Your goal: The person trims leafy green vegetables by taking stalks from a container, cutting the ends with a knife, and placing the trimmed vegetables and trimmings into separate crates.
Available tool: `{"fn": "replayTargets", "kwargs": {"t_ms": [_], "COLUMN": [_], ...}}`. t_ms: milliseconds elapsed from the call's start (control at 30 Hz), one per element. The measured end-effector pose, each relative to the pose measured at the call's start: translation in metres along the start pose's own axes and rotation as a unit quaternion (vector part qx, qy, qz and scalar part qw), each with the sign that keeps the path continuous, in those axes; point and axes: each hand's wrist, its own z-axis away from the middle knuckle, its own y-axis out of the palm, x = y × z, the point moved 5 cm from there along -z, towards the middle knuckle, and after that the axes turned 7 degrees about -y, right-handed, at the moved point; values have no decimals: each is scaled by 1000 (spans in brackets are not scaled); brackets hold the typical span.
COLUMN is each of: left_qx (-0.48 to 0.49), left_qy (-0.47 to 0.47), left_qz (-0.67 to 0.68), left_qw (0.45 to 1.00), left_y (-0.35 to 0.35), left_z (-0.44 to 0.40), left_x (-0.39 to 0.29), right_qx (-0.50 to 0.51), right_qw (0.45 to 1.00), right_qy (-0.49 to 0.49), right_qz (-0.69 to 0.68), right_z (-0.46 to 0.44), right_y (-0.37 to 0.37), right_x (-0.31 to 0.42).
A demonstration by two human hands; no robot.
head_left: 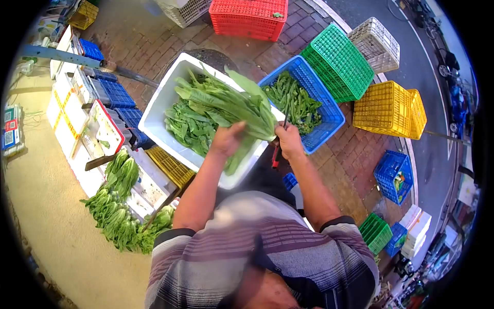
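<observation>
A large bunch of long leafy greens (226, 103) lies over the white foam box (157, 105), its base pointing right. My left hand (230, 138) is wrapped round the lower side of the bunch, with some leaves hanging below it. At the cut base, my right hand (289, 139) is closed on a knife (276, 154) with a red and black handle; its thin dark blade points up beside the stems. More greens (190, 129) fill the white box under the bunch. Just right of the hands, a blue basket (329, 110) holds loose leaves and trimmings (296, 103).
Red (247, 20), green (339, 62) and yellow (383, 108) crates stand on the brick paving. A blue crate (393, 175) is at the right. Heaped leafy greens (116, 206) lie at the lower left near foam boxes (67, 113). A metal pole (128, 73) crosses the upper left.
</observation>
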Motion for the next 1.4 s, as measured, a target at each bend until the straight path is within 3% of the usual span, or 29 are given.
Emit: {"fn": "replayTargets", "kwargs": {"t_ms": [33,167,300,367,400,467,500,533,600,667,700,800,833,933,967,1100,1133,1167,1267,1300,1400], "left_qx": [-1,-39,-46,-77,-100,-108,-93,-74,-119,-142,-145,-119,-124,-144,-148,-149,-133,-118,-77,-62,-219], "left_qy": [0,39,72,138,188,186,133,73,66,95,131,43,28,-25,-30,-60,-66,-71,-116,-137,-139], "left_qz": [1,-21,-1,-190,-380,-361,-151,66,93,-42,-191,82,64,111,106,84,67,51,32,30,-36], "left_qw": [1000,998,996,969,900,907,975,992,986,984,962,989,990,983,983,983,987,989,990,988,965], "left_y": [-3,-14,-7,-4,0,0,13,21,21,8,-17,-14,-18,-18,-20,-12,-4,4,-2,-6,-65], "left_z": [0,-4,-6,-5,-4,-7,-8,-9,-6,-10,-12,-6,-5,-14,-19,-26,-24,-21,-6,0,6], "left_x": [3,17,26,24,21,28,29,33,31,29,29,15,14,15,15,19,13,8,-2,-3,12], "right_qx": [-17,-180,-200,-215,-224,-261,-272,-283,-298,-318,-323,-305,-318,-296,-262,67,111,80,36,20,-24], "right_qw": [1000,963,944,936,932,923,916,910,903,903,909,922,931,931,951,935,935,924,988,996,996], "right_qy": [-8,-56,-67,-56,-52,-51,-45,-39,-99,-145,-158,-139,-110,-167,-131,-191,-166,-168,-57,-69,26], "right_qz": [3,-194,-253,-272,-281,-280,-291,-302,-295,-251,-212,-192,-139,130,95,290,292,333,136,51,-83], "right_z": [0,-4,-6,-6,-4,0,1,1,5,-3,-20,-38,-31,-19,-14,13,18,14,3,4,4], "right_y": [2,6,-8,-12,-13,-13,-12,-11,-14,-39,-71,-125,-131,-119,-105,-8,7,6,-3,5,14], "right_x": [-2,-9,-14,-10,-5,5,8,12,34,36,17,4,9,23,20,36,39,36,19,21,8]}}
